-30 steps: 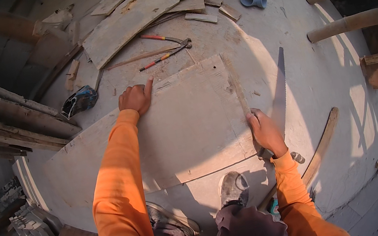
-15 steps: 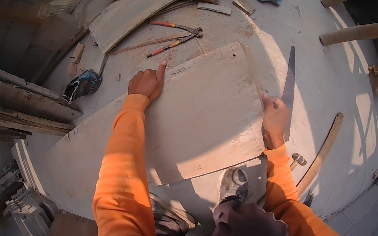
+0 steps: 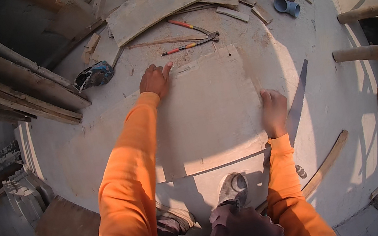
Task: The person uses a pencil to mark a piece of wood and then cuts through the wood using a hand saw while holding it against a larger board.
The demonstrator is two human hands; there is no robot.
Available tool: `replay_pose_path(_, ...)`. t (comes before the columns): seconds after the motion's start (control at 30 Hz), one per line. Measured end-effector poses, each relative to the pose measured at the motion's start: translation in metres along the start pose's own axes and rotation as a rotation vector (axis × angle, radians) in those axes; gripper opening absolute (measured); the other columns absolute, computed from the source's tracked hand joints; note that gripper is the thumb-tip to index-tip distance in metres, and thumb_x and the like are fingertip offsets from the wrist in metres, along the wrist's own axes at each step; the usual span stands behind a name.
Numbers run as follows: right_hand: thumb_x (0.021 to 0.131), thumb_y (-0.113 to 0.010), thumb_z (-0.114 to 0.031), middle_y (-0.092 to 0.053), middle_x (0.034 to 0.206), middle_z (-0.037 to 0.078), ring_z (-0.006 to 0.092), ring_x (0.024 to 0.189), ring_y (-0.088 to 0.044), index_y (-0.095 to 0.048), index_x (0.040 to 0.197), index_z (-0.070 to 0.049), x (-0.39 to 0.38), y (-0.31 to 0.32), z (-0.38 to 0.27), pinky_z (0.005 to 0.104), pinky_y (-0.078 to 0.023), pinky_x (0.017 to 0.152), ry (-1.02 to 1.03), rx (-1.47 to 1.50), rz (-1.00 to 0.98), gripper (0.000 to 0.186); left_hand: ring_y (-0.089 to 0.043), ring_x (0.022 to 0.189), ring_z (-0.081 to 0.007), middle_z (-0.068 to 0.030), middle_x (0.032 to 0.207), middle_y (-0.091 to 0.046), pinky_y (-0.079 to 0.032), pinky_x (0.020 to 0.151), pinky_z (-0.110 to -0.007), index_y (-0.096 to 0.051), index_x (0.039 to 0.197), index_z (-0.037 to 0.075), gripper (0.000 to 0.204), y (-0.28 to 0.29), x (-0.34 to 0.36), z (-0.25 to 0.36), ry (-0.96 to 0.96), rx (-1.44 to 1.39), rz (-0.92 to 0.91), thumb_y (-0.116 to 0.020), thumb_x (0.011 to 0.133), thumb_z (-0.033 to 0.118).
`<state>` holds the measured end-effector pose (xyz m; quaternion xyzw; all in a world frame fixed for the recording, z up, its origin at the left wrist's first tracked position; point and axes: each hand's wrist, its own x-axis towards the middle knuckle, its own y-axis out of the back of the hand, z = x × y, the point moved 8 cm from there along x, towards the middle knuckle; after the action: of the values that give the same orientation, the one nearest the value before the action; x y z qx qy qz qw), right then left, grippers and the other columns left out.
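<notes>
A wide wooden board (image 3: 202, 111) lies across the floor in front of me, with a small hole near its far right corner. My left hand (image 3: 154, 80) is closed over its far edge, thumb stretched out to the right. At the right edge, my right hand (image 3: 274, 109) has curled fingers gripping the board; blur and the angle hide part of this grip. Just right of that hand, a handsaw blade (image 3: 299, 100) rests on the floor, its handle hidden. Beyond the board lie pincers (image 3: 213, 37) with red, yellow and black handles.
Planks (image 3: 165, 0) are piled at the back, near a grey pipe fitting (image 3: 287, 7). Upright boards (image 3: 29, 74) stand at left beside a dark blue bag-like item (image 3: 93, 76). A hammer head (image 3: 301, 172) and wooden strip (image 3: 326, 165) lie near my right arm. Poles (image 3: 369, 54) jut in at right.
The whole view has shifted. Against the pincers and saw, the board has moved slightly left and away from me. Both hands stay at its edges.
</notes>
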<state>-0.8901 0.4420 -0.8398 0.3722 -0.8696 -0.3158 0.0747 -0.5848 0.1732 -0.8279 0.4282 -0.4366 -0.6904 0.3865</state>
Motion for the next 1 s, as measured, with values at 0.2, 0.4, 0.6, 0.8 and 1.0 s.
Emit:
replay_pose_path(0.2, 0.098, -0.072, -0.027, -0.068, 0.118, 0.015, 0.0307, 0.103, -0.067, -0.075, 0.123, -0.006, -0.028, 0.082, 0.005, 0.0378, -0.052, 0.089, 0.05, -0.207, 0.088, 0.033, -0.056, 0.119, -0.0397, -0.02, 0.128, -0.059, -0.046, 0.103, -0.046, -0.067, 0.126, 0.0, 0.044, 0.005, -0.051, 0.026, -0.242, -0.212, 0.34, -0.057, 0.106, 0.038)
replay_pose_path(0.4, 0.1, -0.069, -0.033, -0.06, 0.133, 0.022, 0.0358, 0.118, -0.059, -0.062, 0.139, -0.003, -0.129, 0.213, 0.109, 0.0448, -0.046, 0.102, -0.291, -0.411, 0.395, 0.049, -0.052, 0.13, -0.0412, -0.0229, 0.141, -0.055, -0.042, 0.11, -0.049, -0.063, 0.133, 0.0, 0.042, -0.016, -0.097, 0.005, -0.283, -0.157, 0.458, -0.059, 0.104, 0.031)
replay_pose_path(0.6, 0.093, -0.069, -0.054, -0.048, 0.141, 0.036, 0.0485, 0.132, -0.047, -0.041, 0.152, 0.006, -0.27, 0.284, 0.264, 0.0553, -0.038, 0.11, -0.656, -0.885, 0.324, 0.088, -0.047, 0.138, -0.0417, -0.0233, 0.149, -0.051, -0.035, 0.116, -0.05, -0.056, 0.142, 0.0, 0.049, -0.048, -0.107, 0.007, -0.29, -0.108, 0.535, -0.057, 0.105, 0.032)
replay_pose_path(0.8, 0.093, -0.072, -0.048, -0.055, 0.13, 0.037, 0.0463, 0.121, -0.057, -0.056, 0.133, 0.015, -0.304, 0.253, 0.272, 0.0481, -0.045, 0.105, -0.747, -0.428, 0.334, 0.076, -0.047, 0.138, -0.0404, -0.0227, 0.147, -0.053, -0.034, 0.116, -0.049, -0.055, 0.142, 0.001, 0.052, -0.03, -0.076, 0.002, -0.288, -0.064, 0.527, -0.054, 0.105, 0.037)
replay_pose_path(1.0, 0.096, -0.071, -0.039, -0.055, 0.123, 0.029, 0.0426, 0.116, -0.055, -0.056, 0.134, 0.013, -0.297, 0.265, 0.226, 0.0473, -0.042, 0.106, -0.507, -0.578, 0.516, 0.066, -0.053, 0.125, -0.0414, -0.0252, 0.131, -0.062, -0.038, 0.111, -0.048, -0.06, 0.134, -0.004, 0.052, -0.051, -0.027, -0.011, -0.192, -0.125, 0.314, -0.049, 0.107, 0.04)
